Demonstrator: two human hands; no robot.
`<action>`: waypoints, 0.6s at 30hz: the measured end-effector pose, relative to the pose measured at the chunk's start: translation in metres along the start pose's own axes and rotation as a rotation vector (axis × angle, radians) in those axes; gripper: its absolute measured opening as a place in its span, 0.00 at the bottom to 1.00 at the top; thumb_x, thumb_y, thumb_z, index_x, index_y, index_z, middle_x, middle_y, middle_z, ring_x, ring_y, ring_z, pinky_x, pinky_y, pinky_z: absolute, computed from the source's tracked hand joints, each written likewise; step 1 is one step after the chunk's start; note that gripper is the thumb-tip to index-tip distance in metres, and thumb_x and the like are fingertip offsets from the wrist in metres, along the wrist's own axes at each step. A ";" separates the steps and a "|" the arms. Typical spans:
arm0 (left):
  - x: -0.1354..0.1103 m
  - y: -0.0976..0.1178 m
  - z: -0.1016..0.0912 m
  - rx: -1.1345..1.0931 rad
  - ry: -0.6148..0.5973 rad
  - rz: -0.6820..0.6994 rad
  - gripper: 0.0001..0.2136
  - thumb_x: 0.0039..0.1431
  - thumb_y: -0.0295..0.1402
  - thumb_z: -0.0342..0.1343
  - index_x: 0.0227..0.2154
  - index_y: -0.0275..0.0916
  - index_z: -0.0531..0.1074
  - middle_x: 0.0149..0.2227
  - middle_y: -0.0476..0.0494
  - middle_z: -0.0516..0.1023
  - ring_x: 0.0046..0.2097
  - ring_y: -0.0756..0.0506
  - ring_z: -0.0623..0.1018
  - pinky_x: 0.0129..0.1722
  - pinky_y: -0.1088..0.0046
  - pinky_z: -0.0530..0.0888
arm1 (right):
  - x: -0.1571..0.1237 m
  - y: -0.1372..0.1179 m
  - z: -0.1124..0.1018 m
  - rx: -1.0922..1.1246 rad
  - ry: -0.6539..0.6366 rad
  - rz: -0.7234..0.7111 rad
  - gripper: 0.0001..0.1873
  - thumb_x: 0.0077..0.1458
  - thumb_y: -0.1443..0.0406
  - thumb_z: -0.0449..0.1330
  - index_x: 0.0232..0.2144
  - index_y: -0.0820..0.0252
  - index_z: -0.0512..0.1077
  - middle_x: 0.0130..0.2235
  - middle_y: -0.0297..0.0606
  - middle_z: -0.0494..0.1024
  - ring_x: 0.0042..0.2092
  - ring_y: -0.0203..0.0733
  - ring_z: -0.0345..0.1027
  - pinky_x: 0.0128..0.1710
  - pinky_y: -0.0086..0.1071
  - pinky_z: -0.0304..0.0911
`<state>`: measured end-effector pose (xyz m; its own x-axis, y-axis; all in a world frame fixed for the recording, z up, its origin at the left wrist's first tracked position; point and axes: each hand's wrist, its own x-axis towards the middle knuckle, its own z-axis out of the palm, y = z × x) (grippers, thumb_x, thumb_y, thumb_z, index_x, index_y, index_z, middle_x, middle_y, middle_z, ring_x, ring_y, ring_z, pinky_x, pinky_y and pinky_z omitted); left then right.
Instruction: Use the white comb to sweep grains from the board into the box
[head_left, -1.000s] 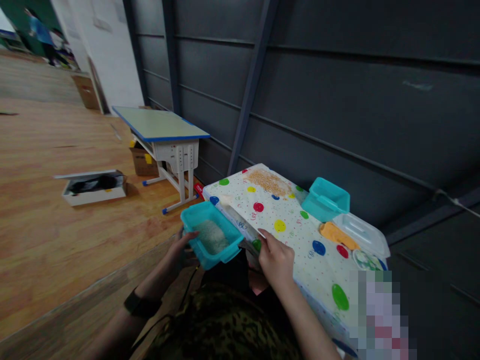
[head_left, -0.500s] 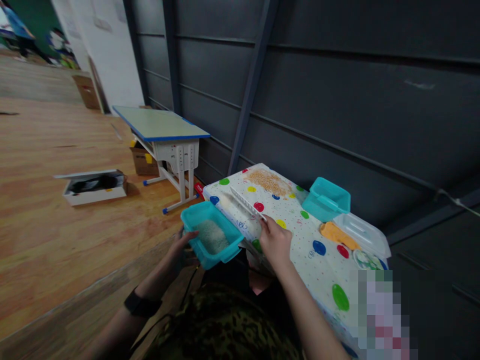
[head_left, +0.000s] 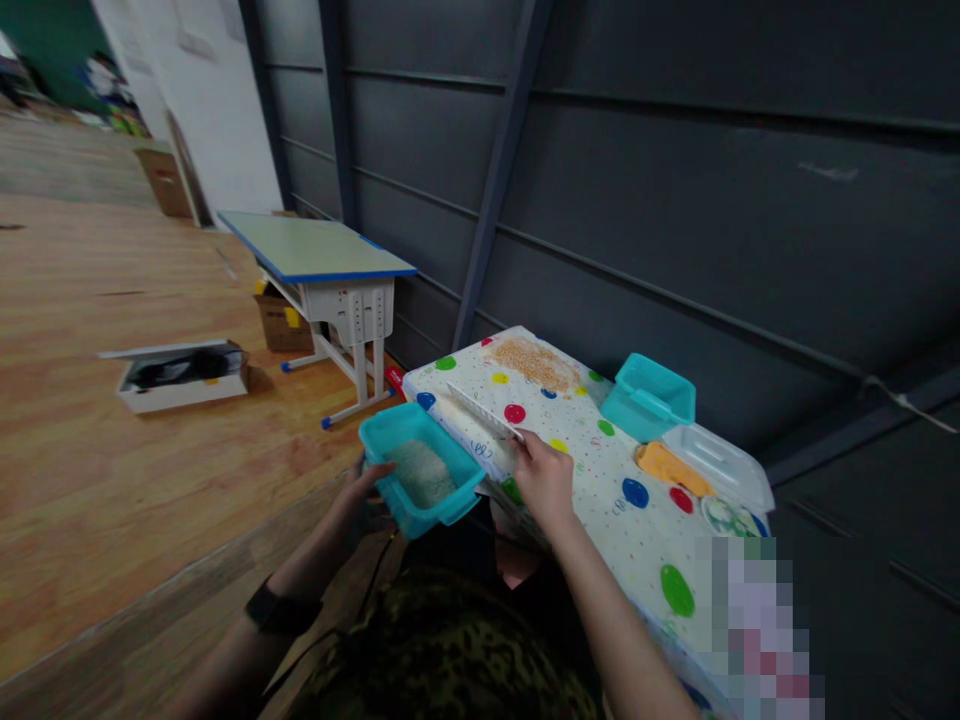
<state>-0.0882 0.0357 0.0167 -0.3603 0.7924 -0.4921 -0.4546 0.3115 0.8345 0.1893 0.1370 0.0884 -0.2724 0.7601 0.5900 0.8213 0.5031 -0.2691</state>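
My left hand (head_left: 358, 505) grips a teal plastic container (head_left: 373, 430) by its left side, thumb over the rim. Inside lies a heap of whitish grains (head_left: 424, 472) that looks like rice. The container is tilted a little, just below the table's near-left edge. My right hand (head_left: 546, 480) is closed on the end of a thin white strip (head_left: 484, 410) with a serrated or perforated look, its long side down on the tablecloth. Some pale grains (head_left: 454, 408) lie between the strip and the edge.
On the balloon-print tablecloth (head_left: 592, 480) are a patch of tan grains (head_left: 532, 362), a second teal container (head_left: 649, 395), an orange cloth (head_left: 673, 470) and a clear lid (head_left: 720, 468). A dark panelled wall (head_left: 712, 220) stands behind. A desk (head_left: 322, 250) and open white box (head_left: 184, 380) are left.
My right hand has drawn the white strip slightly toward the table's near edge and the container. My left hand keeps the container in nearly the same place.
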 end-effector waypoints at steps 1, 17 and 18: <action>-0.001 0.000 0.000 -0.005 -0.005 -0.001 0.46 0.63 0.47 0.76 0.79 0.54 0.61 0.44 0.44 0.81 0.31 0.41 0.85 0.29 0.63 0.85 | -0.006 0.001 -0.001 0.025 0.030 -0.019 0.16 0.70 0.69 0.61 0.47 0.55 0.90 0.36 0.41 0.93 0.36 0.47 0.89 0.38 0.29 0.72; 0.002 -0.001 -0.001 0.001 -0.010 -0.006 0.43 0.65 0.45 0.73 0.79 0.54 0.61 0.44 0.43 0.81 0.31 0.40 0.84 0.28 0.61 0.86 | -0.057 -0.021 -0.013 0.005 0.282 -0.291 0.26 0.66 0.78 0.54 0.50 0.58 0.89 0.42 0.42 0.94 0.37 0.43 0.91 0.47 0.30 0.86; 0.002 -0.001 -0.001 0.004 -0.008 0.002 0.42 0.66 0.45 0.72 0.79 0.53 0.61 0.44 0.43 0.80 0.31 0.40 0.84 0.28 0.61 0.86 | -0.057 -0.021 -0.013 -0.003 0.288 -0.284 0.26 0.66 0.78 0.54 0.50 0.58 0.89 0.42 0.42 0.94 0.38 0.43 0.91 0.47 0.30 0.86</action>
<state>-0.0892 0.0366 0.0153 -0.3549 0.7970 -0.4888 -0.4507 0.3122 0.8363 0.1937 0.0775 0.0706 -0.3375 0.4440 0.8300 0.7351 0.6751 -0.0622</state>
